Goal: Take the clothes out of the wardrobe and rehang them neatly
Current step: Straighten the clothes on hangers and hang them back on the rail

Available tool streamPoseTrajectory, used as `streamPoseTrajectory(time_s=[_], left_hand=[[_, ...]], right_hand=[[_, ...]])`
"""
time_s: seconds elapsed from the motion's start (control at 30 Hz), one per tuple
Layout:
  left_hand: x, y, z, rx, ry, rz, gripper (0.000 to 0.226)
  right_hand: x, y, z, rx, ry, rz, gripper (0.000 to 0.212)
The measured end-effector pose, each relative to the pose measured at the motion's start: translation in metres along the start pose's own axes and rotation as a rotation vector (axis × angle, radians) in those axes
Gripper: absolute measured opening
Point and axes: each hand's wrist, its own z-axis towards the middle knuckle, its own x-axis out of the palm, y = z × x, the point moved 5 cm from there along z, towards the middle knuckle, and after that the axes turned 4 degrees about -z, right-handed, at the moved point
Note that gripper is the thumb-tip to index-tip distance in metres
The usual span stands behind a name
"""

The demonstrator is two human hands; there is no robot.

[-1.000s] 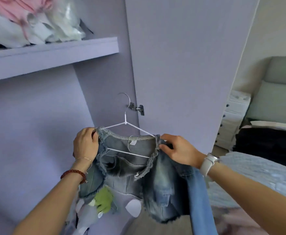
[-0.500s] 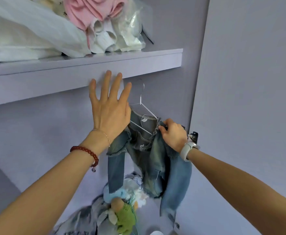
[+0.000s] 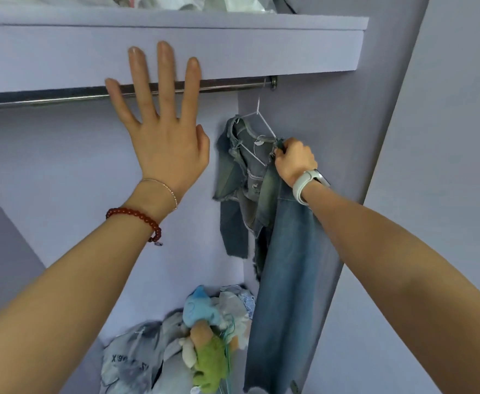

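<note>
Denim jacket (image 3: 250,177) on a white wire hanger (image 3: 257,132), held up inside the wardrobe just below the right end of the metal rail (image 3: 227,84), close to the rail bracket (image 3: 273,82). Right hand (image 3: 294,159) grip: closed on the jacket shoulder together with the hanger arm beneath it. Left hand (image 3: 164,129) grip: wide, fingers straight and spread, raised in front of the rail and shelf edge (image 3: 290,46), holding nothing; contact with either cannot be confirmed. Handling, as judged: soft, limp cloth of moderate weight, frayed at collar and cuffs, unlikely to slip but liable to slide off a thin wire arm if tilted; hanger light and springy, easily bent. Best hold: at the hanger neck below the hook, or, as here, at one shoulder with cloth and wire pinched together, keeping the bar level. Hook top not clearly visible; whether already over the rail cannot be told. One long sleeve (image 3: 287,280) hanging down beside the wardrobe side panel (image 3: 375,137), likely to catch there or against the open door (image 3: 446,194). On the wardrobe floor below: a heap of plastic bags (image 3: 136,359) and soft toys (image 3: 204,336), directly under the hanging hem. Bagged items on the shelf above, only partly in view. Rail otherwise bare in view.
</note>
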Motion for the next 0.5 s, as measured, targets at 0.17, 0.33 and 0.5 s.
streamPoseTrajectory(time_s=[0.17,0.33,0.5], left_hand=[[0.000,0.003,0.000,0.003,0.020,0.042,0.075],[-0.001,-0.001,0.000,-0.004,0.062,0.016,0.074],[-0.009,-0.008,-0.009,-0.048,0.104,-0.113,0.070]], right_hand=[[0.018,-0.002,0.017,0.044,0.085,0.066,0.025],[0.019,-0.010,0.013,0.063,0.142,-0.005,0.031],[0.015,-0.020,-0.019,-0.032,0.159,0.078,0.046]])
